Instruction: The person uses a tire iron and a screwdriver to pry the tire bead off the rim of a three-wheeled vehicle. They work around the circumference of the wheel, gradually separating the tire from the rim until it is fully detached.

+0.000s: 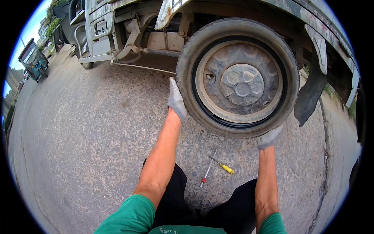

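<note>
A dusty wheel stands in front of me at a vehicle's side. Its tyre (233, 130) surrounds a dirt-caked steel rim (208, 93) with a round centre cap (242, 89), and a black ring shows between tyre and rim. My left hand (176, 100), in a pale grey glove, presses along the tyre's left edge with fingers pointing up. Lower right, my gloved right hand (269, 138) cups the tyre from underneath; its fingertips are partly hidden behind the tread. On the ground between my knees lie a yellow-handled screwdriver (226, 168) and a slim metal rod with a red collar (203, 180).
The vehicle's worn body panel (296, 15) overhangs the wheel. A dark rubber mud flap (310, 91) hangs to its right, and a thin rod (144, 68) runs low on the left. Farther left, a three-wheeled cart (34, 60) stands on the road.
</note>
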`<state>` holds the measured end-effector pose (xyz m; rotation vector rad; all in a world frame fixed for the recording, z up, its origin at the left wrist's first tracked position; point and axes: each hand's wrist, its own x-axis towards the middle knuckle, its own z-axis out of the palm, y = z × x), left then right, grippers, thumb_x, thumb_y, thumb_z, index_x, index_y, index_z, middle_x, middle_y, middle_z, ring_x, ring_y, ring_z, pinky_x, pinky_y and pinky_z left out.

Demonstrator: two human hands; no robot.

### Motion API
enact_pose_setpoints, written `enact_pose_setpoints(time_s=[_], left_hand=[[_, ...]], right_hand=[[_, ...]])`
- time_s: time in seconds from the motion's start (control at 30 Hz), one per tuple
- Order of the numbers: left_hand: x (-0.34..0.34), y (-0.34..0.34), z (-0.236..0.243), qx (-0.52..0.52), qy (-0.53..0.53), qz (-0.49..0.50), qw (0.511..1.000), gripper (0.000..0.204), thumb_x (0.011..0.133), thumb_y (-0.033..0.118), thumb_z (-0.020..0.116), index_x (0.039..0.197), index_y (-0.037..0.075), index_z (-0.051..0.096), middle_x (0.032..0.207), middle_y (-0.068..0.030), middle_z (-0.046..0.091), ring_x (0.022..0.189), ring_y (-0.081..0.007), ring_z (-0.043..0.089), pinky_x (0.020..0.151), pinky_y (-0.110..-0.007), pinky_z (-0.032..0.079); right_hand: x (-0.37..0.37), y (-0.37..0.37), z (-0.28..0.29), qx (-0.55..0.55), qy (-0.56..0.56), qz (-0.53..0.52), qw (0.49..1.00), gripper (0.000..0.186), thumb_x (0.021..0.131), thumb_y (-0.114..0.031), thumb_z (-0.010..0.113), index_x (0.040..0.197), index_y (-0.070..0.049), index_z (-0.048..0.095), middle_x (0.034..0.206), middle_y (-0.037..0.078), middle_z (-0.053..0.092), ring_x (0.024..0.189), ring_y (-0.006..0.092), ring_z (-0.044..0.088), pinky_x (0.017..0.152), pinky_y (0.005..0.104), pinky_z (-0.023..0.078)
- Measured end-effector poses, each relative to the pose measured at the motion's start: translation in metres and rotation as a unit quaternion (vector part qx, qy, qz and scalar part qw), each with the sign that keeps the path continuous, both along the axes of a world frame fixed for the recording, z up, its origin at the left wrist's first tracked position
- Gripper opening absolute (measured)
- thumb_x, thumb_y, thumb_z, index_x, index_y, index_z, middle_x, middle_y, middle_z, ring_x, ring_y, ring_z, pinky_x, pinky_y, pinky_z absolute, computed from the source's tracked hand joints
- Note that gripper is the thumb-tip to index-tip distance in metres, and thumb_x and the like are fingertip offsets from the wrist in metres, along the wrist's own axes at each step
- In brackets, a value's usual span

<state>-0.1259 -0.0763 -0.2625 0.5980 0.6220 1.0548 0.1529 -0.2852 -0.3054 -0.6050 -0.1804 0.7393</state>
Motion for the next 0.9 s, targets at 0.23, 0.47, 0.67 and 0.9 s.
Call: enact_pose_setpoints(time_s=[0.23, 0.47, 0.67, 0.9], left_hand=[[0.002, -0.006, 0.01, -0.003, -0.014, 0.015, 1.0, 0.071, 0.107, 0.064, 0.03, 0.155, 0.013, 0.045, 0.154, -0.0048, 0.052, 0.139, -0.0235, 0.05, 0.117, -0.039, 0.039], [0.006, 0.007, -0.001, -0.022, -0.031, 0.026, 0.999, 0.067, 0.109, 0.059, 0.03, 0.156, 0.012, 0.042, 0.156, -0.0052, 0.049, 0.138, -0.0229, 0.05, 0.117, -0.039, 0.04], [0.011, 0.004, 0.012, 0.019, 0.013, 0.055, 0.998, 0.068, 0.109, 0.059, 0.032, 0.156, 0.01, 0.042, 0.154, -0.0066, 0.051, 0.137, -0.0219, 0.051, 0.116, -0.037, 0.042], [0.003, 0.023, -0.002, 0.014, -0.014, 0.058, 0.998, 0.069, 0.107, 0.062, 0.036, 0.151, 0.01, 0.05, 0.148, -0.0082, 0.057, 0.132, -0.0241, 0.055, 0.114, -0.038, 0.044]], right_hand=[[-0.005, 0.0, 0.002, -0.006, -0.001, -0.014, 1.0, 0.053, 0.109, -0.047, 0.042, 0.145, -0.008, 0.05, 0.146, 0.006, 0.055, 0.131, 0.0241, 0.053, 0.113, 0.0402, 0.043], [-0.001, 0.007, -0.009, 0.012, -0.01, -0.008, 1.0, 0.055, 0.109, -0.049, 0.042, 0.145, -0.009, 0.05, 0.147, 0.004, 0.053, 0.131, 0.0215, 0.051, 0.112, 0.0373, 0.042], [0.002, 0.01, -0.036, -0.008, 0.029, -0.022, 0.999, 0.055, 0.108, -0.052, 0.041, 0.144, -0.011, 0.052, 0.143, 0.003, 0.056, 0.13, 0.0219, 0.053, 0.112, 0.0376, 0.043], [-0.018, 0.013, -0.045, 0.015, 0.065, 0.024, 0.997, 0.061, 0.106, -0.055, 0.044, 0.146, -0.01, 0.051, 0.145, 0.003, 0.056, 0.132, 0.0231, 0.051, 0.116, 0.0386, 0.039]])
